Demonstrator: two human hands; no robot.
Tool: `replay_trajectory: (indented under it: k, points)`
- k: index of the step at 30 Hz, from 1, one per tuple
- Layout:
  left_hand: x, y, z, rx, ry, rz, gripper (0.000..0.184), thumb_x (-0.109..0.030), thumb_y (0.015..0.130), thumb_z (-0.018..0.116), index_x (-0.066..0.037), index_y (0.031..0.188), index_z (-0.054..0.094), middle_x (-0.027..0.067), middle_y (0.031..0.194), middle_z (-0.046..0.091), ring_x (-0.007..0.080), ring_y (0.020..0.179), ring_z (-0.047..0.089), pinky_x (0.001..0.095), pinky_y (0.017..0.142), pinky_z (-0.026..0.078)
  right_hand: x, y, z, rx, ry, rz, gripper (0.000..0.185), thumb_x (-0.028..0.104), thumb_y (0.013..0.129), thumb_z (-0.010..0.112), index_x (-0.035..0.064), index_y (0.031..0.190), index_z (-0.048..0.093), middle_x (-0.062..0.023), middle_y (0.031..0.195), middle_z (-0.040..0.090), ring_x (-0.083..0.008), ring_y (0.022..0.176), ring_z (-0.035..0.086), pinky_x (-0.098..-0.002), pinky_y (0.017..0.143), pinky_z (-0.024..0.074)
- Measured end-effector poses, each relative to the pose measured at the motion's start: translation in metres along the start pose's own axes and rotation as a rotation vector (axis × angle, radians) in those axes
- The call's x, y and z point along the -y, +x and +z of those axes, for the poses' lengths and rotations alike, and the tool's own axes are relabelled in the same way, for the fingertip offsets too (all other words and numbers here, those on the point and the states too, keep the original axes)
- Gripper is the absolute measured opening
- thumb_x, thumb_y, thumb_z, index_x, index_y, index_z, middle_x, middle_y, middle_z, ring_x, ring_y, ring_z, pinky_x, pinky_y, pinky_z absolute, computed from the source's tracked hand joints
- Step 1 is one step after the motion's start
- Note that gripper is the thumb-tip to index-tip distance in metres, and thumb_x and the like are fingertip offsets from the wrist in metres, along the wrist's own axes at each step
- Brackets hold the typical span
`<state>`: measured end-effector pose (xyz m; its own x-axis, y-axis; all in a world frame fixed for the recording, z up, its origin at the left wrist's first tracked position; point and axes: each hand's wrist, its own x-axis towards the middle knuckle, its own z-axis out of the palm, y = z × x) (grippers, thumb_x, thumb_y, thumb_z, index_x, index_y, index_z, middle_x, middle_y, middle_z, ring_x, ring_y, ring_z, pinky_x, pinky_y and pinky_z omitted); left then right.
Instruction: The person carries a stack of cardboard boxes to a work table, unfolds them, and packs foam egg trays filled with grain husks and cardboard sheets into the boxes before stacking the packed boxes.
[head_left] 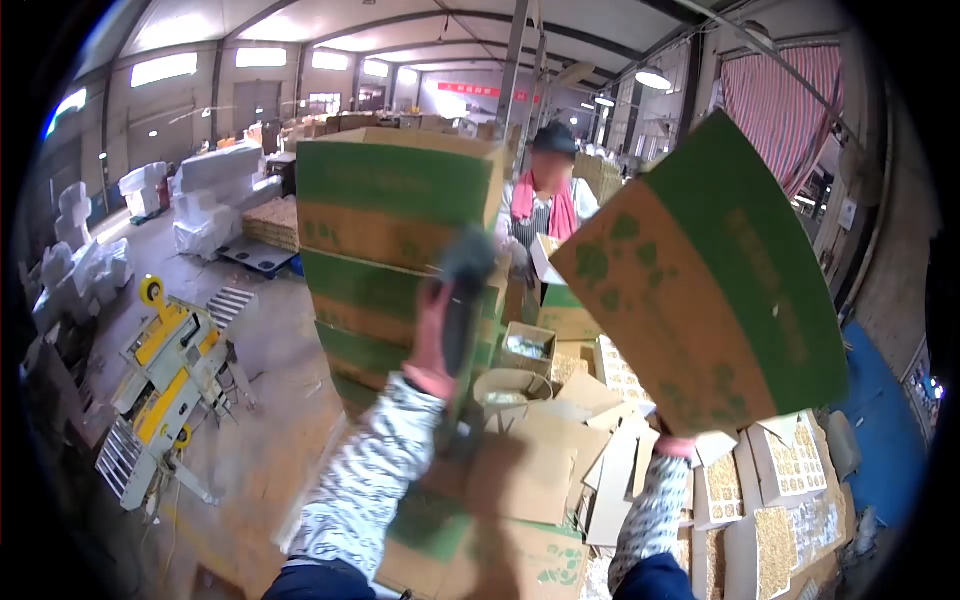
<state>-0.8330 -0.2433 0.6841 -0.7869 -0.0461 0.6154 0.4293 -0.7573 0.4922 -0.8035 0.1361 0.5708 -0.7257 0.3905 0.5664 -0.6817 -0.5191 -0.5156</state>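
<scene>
Raised in front of the stacked boxes, my left hand is closed around a dark elongated object; motion blur hides its exact kind. My right hand grips the lower edge of a green and brown cardboard box, tilted up at the right; the box covers most of the fingers. Left of centre rises a tall stack of similar green and brown boxes, the top one open. Below, between my arms, lie flattened cardboard pieces and another green-banded box.
A co-worker stands beyond the boxes. White cartons with small tan items cover the right side. A small open box sits mid-table. A yellow and grey roller machine stands on the floor at left, white wrapped bundles behind.
</scene>
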Motion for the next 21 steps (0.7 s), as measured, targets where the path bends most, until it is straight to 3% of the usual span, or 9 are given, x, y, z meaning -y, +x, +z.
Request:
replay_trajectory:
  k: [1, 4, 7, 8, 9, 12, 16, 19, 21]
  points:
    - [-0.039, 0.009, -0.009, -0.321, 0.42, 0.075, 0.042, -0.02, 0.09, 0.05, -0.008, 0.13, 0.04, 0.0069, 0.125, 0.048, 0.0171, 0.112, 0.047, 0.0302, 0.1, 0.034, -0.009, 0.028, 0.013, 0.058, 0.031, -0.035, 0.044, 0.03, 0.09, 0.047, 0.0017, 0.124, 0.043, -0.0117, 0.118, 0.052, -0.0244, 0.103, 0.052, -0.0354, 0.089, 0.0428]
    - [-0.132, 0.094, -0.082, -0.472, 0.83, 0.659, 0.053, -0.021, 0.087, 0.056, -0.001, 0.131, 0.035, 0.0122, 0.129, 0.043, 0.0225, 0.116, 0.041, 0.0328, 0.1, 0.03, -0.043, 0.095, 0.04, 0.252, 0.08, -0.149, 0.045, 0.03, 0.09, 0.046, 0.0018, 0.125, 0.042, -0.0124, 0.119, 0.051, -0.0256, 0.104, 0.051, -0.0362, 0.09, 0.0424]
    - [-0.168, 0.162, -0.199, -0.251, 0.829, 0.417, 0.048, -0.027, 0.092, 0.046, -0.001, 0.13, 0.037, 0.0121, 0.128, 0.043, 0.0232, 0.117, 0.041, 0.0318, 0.099, 0.031, -0.081, 0.151, 0.057, 0.803, -0.037, -0.415, 0.046, 0.03, 0.09, 0.046, 0.0018, 0.126, 0.04, -0.0131, 0.121, 0.05, -0.0269, 0.106, 0.05, -0.0371, 0.091, 0.042]
    - [-0.151, 0.184, -0.244, -0.182, 0.93, 0.352, 0.045, -0.027, 0.093, 0.043, -0.001, 0.129, 0.039, 0.0113, 0.128, 0.044, 0.0229, 0.116, 0.042, 0.0318, 0.098, 0.032, -0.124, 0.131, 0.119, 0.108, 0.378, 0.02, 0.044, 0.027, 0.09, 0.048, 0.0034, 0.125, 0.04, -0.0127, 0.119, 0.051, -0.0269, 0.103, 0.052, -0.0383, 0.087, 0.0461]
    - [-0.142, 0.21, -0.291, -0.096, 1.171, 0.513, 0.04, -0.025, 0.095, 0.039, -0.001, 0.127, 0.043, 0.0096, 0.127, 0.045, 0.0214, 0.114, 0.043, 0.0305, 0.097, 0.033, -0.135, 0.137, 0.158, 0.149, 0.313, 0.126, 0.042, 0.025, 0.089, 0.048, 0.0035, 0.125, 0.041, -0.0124, 0.119, 0.051, -0.0276, 0.101, 0.052, -0.0378, 0.086, 0.0462]
    - [-0.137, 0.198, -0.249, -0.3, 0.674, 0.227, 0.039, -0.026, 0.096, 0.036, -0.002, 0.127, 0.043, 0.008, 0.124, 0.047, 0.0184, 0.111, 0.045, 0.0285, 0.095, 0.035, -0.134, 0.175, 0.256, 0.262, 0.077, 0.455, 0.039, 0.02, 0.087, 0.048, 0.0036, 0.123, 0.043, -0.0115, 0.118, 0.051, -0.0299, 0.097, 0.054, -0.0364, 0.082, 0.0468]
    - [-0.148, 0.183, -0.238, -0.147, 0.822, 0.228, 0.041, -0.024, 0.096, 0.038, -0.003, 0.132, 0.036, 0.0057, 0.124, 0.048, 0.0146, 0.109, 0.047, 0.0254, 0.093, 0.038, -0.158, 0.202, 0.327, 0.667, -1.802, -0.466, 0.051, 0.014, 0.073, 0.055, -0.0055, 0.119, 0.045, -0.0178, 0.12, 0.049, -0.0305, 0.102, 0.053, -0.036, 0.088, 0.0446]
    - [-0.139, 0.188, -0.236, -0.179, 0.751, 0.284, 0.044, -0.013, 0.094, 0.041, -0.003, 0.135, 0.03, 0.0065, 0.132, 0.04, 0.0164, 0.116, 0.042, 0.0266, 0.097, 0.034, -0.204, 0.188, 0.319, 0.643, -0.91, -0.196, 0.04, 0.014, 0.086, 0.045, -0.0016, 0.123, 0.044, -0.0158, 0.122, 0.048, -0.027, 0.114, 0.045, -0.0354, 0.098, 0.0341]
    - [-0.132, 0.189, -0.243, -0.142, 0.827, 0.442, 0.051, -0.005, 0.091, 0.043, -0.003, 0.138, 0.024, 0.0066, 0.137, 0.032, 0.0169, 0.12, 0.038, 0.0279, 0.1, 0.032, -0.204, 0.177, 0.312, 0.714, -0.822, -0.192, 0.037, 0.013, 0.09, 0.042, 0.0005, 0.125, 0.043, -0.0126, 0.124, 0.047, -0.0249, 0.117, 0.043, -0.0327, 0.101, 0.0316]
